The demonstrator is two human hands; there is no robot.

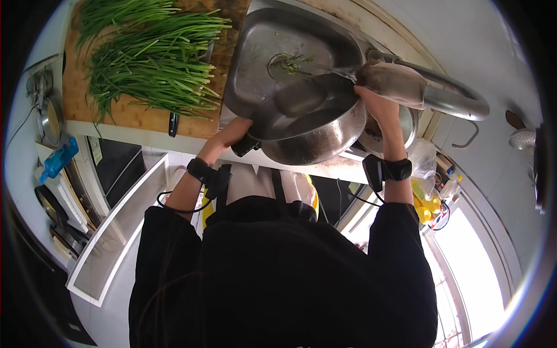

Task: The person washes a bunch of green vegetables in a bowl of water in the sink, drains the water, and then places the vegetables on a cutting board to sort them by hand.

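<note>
A deep stainless steel pot is tilted over the near edge of the metal sink, its mouth facing the basin. My left hand grips its left side near the black handle. At the far right rim, my right hand holds the pot, partly hidden by the cloth-wrapped end of the faucet. Green scraps lie around the sink drain. Two heaps of long green garlic chives cover much of the wooden cutting board left of the sink.
A black-handled knife lies at the board's near edge, its blade hidden. Right of the pot stands a round metal vessel, with a clear plastic bag beside it. An open white-framed cabinet door juts out at lower left.
</note>
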